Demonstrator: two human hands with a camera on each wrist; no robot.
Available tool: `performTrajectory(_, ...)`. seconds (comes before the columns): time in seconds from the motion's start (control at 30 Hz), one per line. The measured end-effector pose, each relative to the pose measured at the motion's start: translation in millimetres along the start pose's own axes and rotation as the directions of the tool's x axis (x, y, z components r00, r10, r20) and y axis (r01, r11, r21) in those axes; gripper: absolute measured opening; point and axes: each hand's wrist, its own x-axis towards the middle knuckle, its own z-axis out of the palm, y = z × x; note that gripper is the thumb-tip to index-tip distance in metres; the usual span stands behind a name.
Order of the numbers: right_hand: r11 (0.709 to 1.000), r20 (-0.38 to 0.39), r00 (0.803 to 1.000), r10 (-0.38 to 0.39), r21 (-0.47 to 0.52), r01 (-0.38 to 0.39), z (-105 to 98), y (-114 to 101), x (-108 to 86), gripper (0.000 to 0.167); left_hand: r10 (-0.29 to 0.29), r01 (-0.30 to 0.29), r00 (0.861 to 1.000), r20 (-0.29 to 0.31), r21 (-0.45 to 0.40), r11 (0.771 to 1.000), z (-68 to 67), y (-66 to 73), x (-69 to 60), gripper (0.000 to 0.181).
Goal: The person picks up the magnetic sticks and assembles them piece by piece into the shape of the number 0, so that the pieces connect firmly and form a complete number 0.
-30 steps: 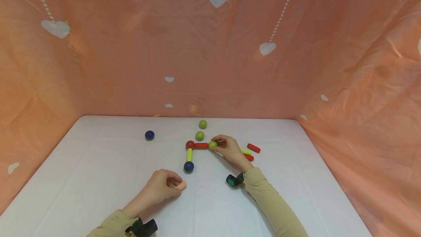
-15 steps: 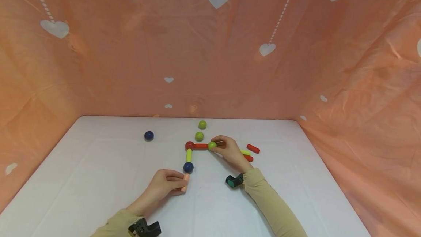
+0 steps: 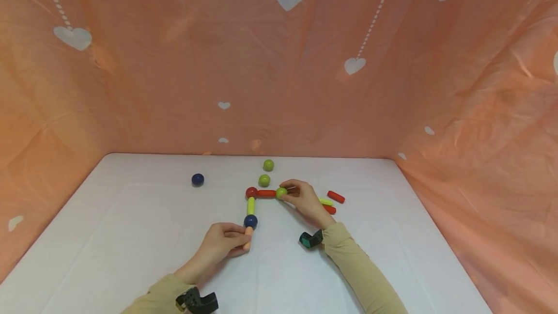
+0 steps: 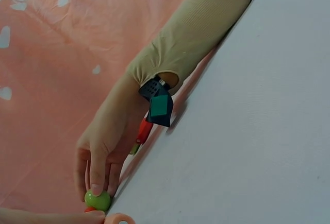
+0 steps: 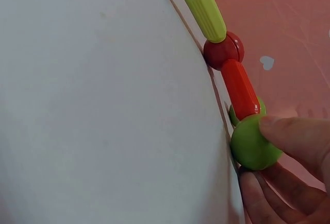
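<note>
Left hand (image 3: 219, 244) pinches a peach stick (image 3: 249, 231), long axis toward the blue ball (image 3: 250, 221) and desk's (image 3: 131, 227) far edge; right hand (image 3: 303, 200) pinches a green ball (image 3: 281, 193).

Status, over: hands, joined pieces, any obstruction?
Left hand pinching peach rod, seemingly against dark blue ball. Right hand holding glossy green ball against red rod. Yellow-green rod links blue ball to red ball. Nothing visibly blocking.
</note>
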Motion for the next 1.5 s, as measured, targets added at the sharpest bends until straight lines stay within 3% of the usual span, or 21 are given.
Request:
performTrajectory(0.2,1.000,-0.008,1.000,0.008,0.017,-0.008,0,-5,-1.2,0.033,0.016,-0.016,1.000,-0.014,-0.016,1.000,2.4,1.2,-0.8,0.028)
performTrajectory(0.4,1.000,0.003,1.000,-0.002,0.011,0.002,-1,-26,-9.3,0.032,0.019,-0.020,0.999,-0.031,-0.048,0.999,5.1,-0.6,-0.9,0.028)
performTrajectory(0.57,1.000,-0.014,1.000,-0.013,0.012,0.014,0,-11,-4.6,0.030,-0.001,0.001,1.000,-0.015,-0.023,1.000,4.2,0.6,-1.9,0.030)
performTrajectory(0.8,1.000,0.015,1.000,-0.001,0.011,0.001,0,-16,-6.7,0.033,-0.026,0.025,1.000,0.014,0.021,0.999,-1.3,0.3,-5.0,0.034)
performTrajectory(0.9,1.000,0.010,1.000,0.003,0.013,-0.003,2,0,-1.6,0.033,-0.018,0.018,1.000,-0.007,0.046,0.999,-7.7,1.3,-4.5,0.030)
performTrajectory(1.0,1.000,0.004,1.000,0.008,0.018,-0.008,2,3,-0.7,0.033,0.004,-0.001,0.999,-0.041,0.062,0.998,-22.3,6.5,-0.4,0.027)
performTrajectory(1.1,1.000,0.000,1.000,0.010,0.012,-0.010,2,3,-0.9,0.031,0.085,-0.078,0.993,-0.082,0.090,0.993,-45.5,17.0,7.0,0.032)
performTrajectory(1.2,1.000,-0.001,1.000,0.019,0.005,-0.019,1,2,-1.1,0.031,0.216,-0.199,0.968,-0.125,0.130,0.971,-72.9,28.0,17.7,0.043)
performTrajectory(1.33,1.000,0.000,1.000,0.024,0.000,-0.024,1,0,-0.9,0.031,0.381,-0.337,0.899,-0.213,0.216,0.916,-105.5,35.3,37.4,0.050)
performTrajectory(1.43,1.000,0.001,1.000,0.028,0.002,-0.028,1,1,-0.7,0.031,0.474,-0.388,0.840,-0.266,0.316,0.866,-125.2,34.9,52.6,0.050)
performTrajectory(1.5,0.999,0.001,0.999,0.035,0.002,-0.035,2,1,-0.5,0.031,0.513,-0.400,0.814,-0.272,0.378,0.835,-136.0,32.3,60.7,0.051)
